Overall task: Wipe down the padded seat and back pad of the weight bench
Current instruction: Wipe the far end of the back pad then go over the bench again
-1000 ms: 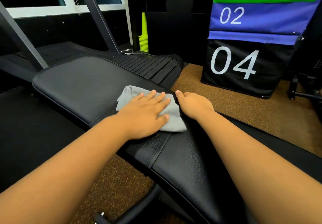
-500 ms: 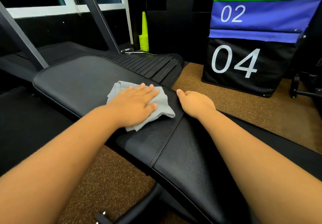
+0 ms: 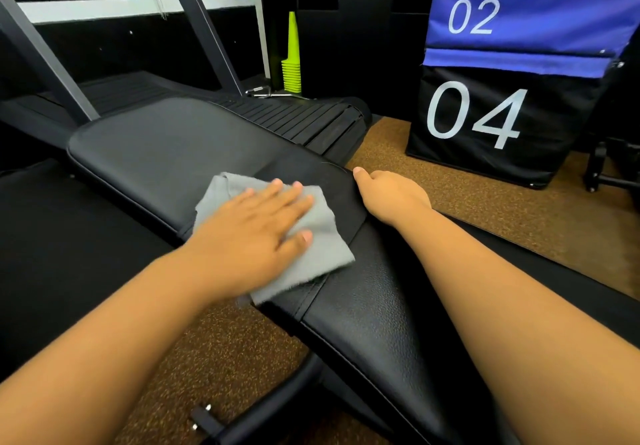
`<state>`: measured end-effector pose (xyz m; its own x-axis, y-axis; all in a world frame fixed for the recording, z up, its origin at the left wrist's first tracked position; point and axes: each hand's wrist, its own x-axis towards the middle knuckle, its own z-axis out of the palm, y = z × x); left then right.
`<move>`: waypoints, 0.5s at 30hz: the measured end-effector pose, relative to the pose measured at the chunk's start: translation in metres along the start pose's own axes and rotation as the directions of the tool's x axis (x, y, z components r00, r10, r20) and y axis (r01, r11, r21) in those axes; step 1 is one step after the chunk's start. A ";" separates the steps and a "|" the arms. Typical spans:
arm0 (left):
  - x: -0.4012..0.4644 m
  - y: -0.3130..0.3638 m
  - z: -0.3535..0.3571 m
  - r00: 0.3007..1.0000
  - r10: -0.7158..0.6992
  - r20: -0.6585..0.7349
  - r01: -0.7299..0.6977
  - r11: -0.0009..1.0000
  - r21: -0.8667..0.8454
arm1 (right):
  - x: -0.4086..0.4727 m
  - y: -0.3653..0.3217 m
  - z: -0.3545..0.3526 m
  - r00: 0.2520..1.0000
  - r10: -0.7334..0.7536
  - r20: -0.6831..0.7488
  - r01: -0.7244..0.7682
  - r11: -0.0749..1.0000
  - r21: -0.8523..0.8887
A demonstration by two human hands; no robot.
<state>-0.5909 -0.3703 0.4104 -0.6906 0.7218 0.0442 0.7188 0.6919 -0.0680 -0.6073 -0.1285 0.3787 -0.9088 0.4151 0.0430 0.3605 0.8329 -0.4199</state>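
The black padded weight bench runs from lower right to upper left: the seat pad is near me, the long back pad lies beyond it. A grey cloth lies flat over the seam between the two pads. My left hand presses on the cloth with fingers straight and spread. My right hand grips the far right edge of the bench, thumb on top and fingers curled over the side, out of sight.
A black treadmill with slanted posts stands just behind the bench. A stack of soft boxes marked 02 and 04 sits on the brown floor at right. Stacked yellow-green cones stand at the back. A bench foot shows at the bottom.
My left hand slid the cloth left toward the back pad, then back toward the near edge over the seam. My right hand has stayed on the bench edge.
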 end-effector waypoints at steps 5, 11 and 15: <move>0.049 -0.039 -0.013 0.975 -0.218 0.031 0.218 0.976 0.005 | -0.003 -0.002 -0.003 1.000 0.001 0.003 -0.001 1.000 -0.003; 0.018 0.005 0.000 0.995 -0.101 -0.015 0.101 0.995 0.021 | -0.003 -0.002 -0.003 1.000 -0.012 -0.005 0.012 1.000 -0.003; -0.021 0.028 0.010 0.997 0.023 -0.079 -0.023 1.000 0.000 | -0.001 -0.001 -0.002 1.000 -0.008 0.001 0.008 1.000 0.005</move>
<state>-0.5570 -0.3664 0.3975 -0.6652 0.7368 0.1211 0.7348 0.6748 -0.0687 -0.6066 -0.1287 0.3809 -0.9120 0.4078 0.0452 0.3521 0.8344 -0.4241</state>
